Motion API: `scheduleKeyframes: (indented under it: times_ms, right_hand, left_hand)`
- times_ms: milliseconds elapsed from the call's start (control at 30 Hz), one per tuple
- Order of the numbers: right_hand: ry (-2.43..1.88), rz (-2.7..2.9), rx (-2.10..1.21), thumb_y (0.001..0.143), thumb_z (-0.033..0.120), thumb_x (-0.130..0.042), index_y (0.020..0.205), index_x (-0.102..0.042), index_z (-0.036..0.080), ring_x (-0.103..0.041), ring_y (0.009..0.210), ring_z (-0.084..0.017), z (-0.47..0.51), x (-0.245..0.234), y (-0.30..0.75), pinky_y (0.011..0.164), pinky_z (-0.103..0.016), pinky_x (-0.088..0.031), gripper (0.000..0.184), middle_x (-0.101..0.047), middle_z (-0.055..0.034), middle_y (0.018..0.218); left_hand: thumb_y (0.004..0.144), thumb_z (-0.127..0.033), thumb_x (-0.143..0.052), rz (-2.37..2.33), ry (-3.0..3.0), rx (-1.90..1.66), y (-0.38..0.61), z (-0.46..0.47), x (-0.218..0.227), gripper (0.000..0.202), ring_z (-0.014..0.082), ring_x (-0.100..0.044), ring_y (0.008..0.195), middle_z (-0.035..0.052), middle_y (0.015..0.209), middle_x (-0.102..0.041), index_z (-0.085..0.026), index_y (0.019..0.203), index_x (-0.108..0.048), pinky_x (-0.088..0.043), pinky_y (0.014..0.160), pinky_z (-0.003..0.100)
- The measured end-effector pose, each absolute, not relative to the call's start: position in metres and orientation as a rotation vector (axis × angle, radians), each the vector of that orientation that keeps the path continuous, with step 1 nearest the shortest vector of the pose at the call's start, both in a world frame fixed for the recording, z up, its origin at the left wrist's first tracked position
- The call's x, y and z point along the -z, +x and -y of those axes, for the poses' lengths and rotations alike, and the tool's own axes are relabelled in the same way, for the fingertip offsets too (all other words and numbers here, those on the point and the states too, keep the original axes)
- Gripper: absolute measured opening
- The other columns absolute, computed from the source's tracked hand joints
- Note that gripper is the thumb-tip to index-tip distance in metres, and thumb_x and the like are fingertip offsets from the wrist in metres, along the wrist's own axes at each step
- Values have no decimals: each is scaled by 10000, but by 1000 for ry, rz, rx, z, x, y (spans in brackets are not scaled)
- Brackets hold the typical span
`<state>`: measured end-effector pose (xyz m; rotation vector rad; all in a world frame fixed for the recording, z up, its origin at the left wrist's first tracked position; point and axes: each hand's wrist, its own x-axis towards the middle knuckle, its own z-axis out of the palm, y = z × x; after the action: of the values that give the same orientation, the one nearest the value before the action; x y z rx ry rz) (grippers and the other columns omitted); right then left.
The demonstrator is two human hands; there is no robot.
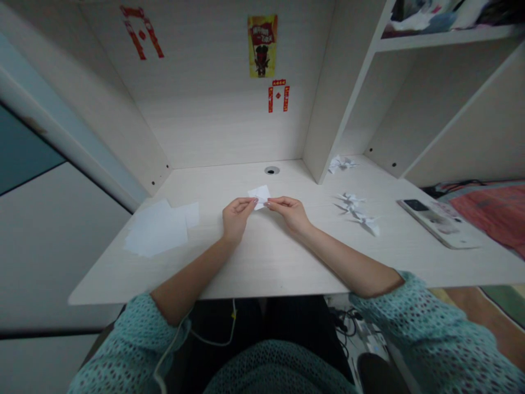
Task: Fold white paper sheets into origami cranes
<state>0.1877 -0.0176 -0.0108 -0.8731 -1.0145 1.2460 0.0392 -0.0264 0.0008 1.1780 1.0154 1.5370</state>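
A small white sheet of paper (pixel 260 192) is held up just over the desk, between my two hands. My left hand (pixel 238 216) pinches its left lower edge between thumb and forefinger. On the other side, my right hand (pixel 290 210) grips the right lower edge the same way. A crease or folded part seems to run between the fingertips, but it is too small to make out clearly. Off to the right of my right hand lie several folded white paper cranes (pixel 353 205) in a row.
Loose white paper sheets (pixel 156 232) lie spread at the left of the desk (pixel 254 268). More folded paper pieces (pixel 342 163) sit by the upright divider (pixel 342 93). A phone (pixel 437 223) lies at the right, near a red cloth (pixel 492 210). A cable hole (pixel 272 171) is at the back.
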Motion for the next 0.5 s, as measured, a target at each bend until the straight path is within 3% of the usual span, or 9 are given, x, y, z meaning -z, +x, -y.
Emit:
scheduleKeyframes:
  times_ms: [500]
  right_hand:
    - [-823,910,-1414,504,255,-809,684,-696,196,-616,653,-112,18,11,189,750,-279,-470,221,-699,3,679]
  left_hand:
    - [645,-322,-731,-1073,1289,-1549,41,32,-5,229,153,-656,733,60,799,-706,-148,772,-654,-505,750,299]
